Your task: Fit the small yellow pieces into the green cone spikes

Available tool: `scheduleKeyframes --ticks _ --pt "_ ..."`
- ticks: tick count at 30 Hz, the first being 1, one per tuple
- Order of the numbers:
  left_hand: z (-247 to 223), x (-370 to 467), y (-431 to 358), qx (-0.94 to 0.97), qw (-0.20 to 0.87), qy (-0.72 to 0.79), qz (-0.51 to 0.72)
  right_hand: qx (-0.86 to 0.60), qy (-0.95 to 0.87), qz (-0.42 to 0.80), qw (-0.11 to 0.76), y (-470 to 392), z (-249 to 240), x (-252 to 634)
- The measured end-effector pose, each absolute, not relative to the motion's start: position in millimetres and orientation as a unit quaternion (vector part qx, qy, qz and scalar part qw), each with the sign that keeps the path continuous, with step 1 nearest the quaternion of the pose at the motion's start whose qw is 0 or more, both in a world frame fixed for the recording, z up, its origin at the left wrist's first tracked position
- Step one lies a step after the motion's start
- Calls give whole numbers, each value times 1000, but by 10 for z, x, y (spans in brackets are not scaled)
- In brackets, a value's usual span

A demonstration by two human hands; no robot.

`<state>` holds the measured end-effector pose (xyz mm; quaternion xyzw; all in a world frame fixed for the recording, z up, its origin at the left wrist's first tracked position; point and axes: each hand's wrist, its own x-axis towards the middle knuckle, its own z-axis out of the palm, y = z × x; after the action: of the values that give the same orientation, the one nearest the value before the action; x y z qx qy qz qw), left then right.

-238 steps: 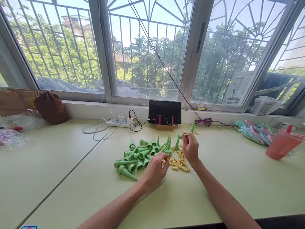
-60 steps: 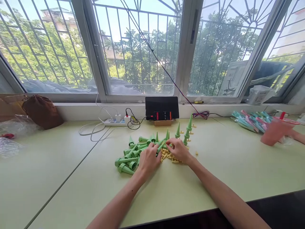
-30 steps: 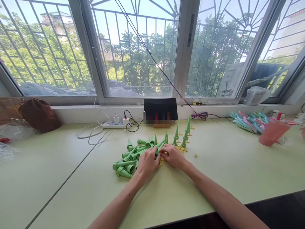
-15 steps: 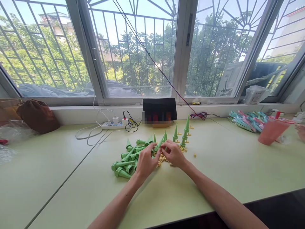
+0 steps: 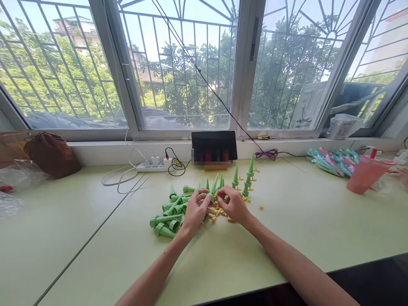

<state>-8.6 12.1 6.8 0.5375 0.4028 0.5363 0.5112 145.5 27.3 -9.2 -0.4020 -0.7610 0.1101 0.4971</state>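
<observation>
Below barred windows (image 5: 178, 93), toward the back edge of a pale tabletop (image 5: 95, 255), a green cone (image 5: 214, 186) was held tip up, pinched at its wide end by the left hand (image 5: 195, 209). Light, stiff, smooth plastic was suggested, best gripped low, clear of the slim tip. Fingertips were bunched beside it on the right hand (image 5: 235, 205); whether anything was pinched could not be told. Yellow fittings (image 5: 219, 211) and heaped cones (image 5: 159, 221) were partly hidden by the hands, another person's hand (image 5: 402, 173) cut off toward the tabletop's right end.
</observation>
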Motion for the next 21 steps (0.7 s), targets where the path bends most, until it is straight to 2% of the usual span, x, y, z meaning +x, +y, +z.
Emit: scheduleKeyframes --ticks 9,21 --pt "85 -65 103 500 552 381 547 -429 -738 125 506 275 -92 1465" --pt "74 -57 104 490 577 362 544 -397 -743 205 498 262 -81 1445"
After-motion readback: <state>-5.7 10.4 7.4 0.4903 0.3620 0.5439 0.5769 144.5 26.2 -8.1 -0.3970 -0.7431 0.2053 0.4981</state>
